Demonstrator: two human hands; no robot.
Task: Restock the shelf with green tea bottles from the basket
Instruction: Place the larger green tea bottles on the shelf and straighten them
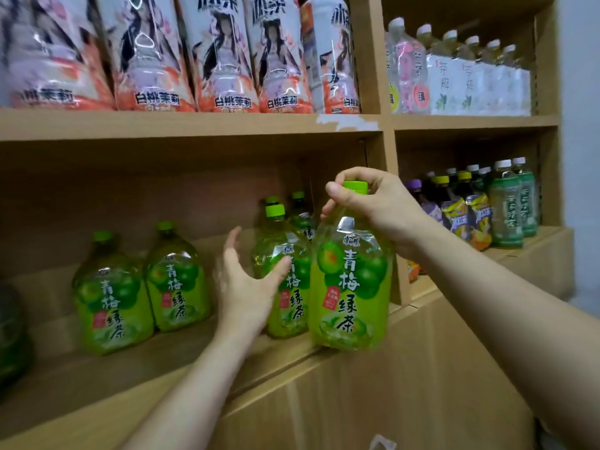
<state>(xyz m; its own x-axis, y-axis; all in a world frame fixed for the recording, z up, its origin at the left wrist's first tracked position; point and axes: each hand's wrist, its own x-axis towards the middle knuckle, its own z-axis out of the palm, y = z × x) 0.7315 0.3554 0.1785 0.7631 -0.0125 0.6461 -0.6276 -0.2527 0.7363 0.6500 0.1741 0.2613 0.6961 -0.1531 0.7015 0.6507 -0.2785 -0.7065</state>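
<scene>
Gripping the cap (355,186) of a green tea bottle (352,287), the right hand (383,209) holds it upright; left of this bottle, the left hand (243,287) is spread.

The shelf (97,384) stood before me, split by an upright divider (390,203) into a left and a right bay. At the front edge of the lower left bay, just beside the divider, stood one tea bottle (352,287), the right grip (383,209) on its cap from above. Just left of it and a little further back stood a second bottle (293,303), with more bottles (302,219) behind that. The left grip (246,287) was in front of the second bottle, on its left side. Further left stood a pair of bottles (177,280) side by side. On the board above ran a row of large bottles (220,60). Both levels of the right bay held smaller bottles (506,209).
</scene>
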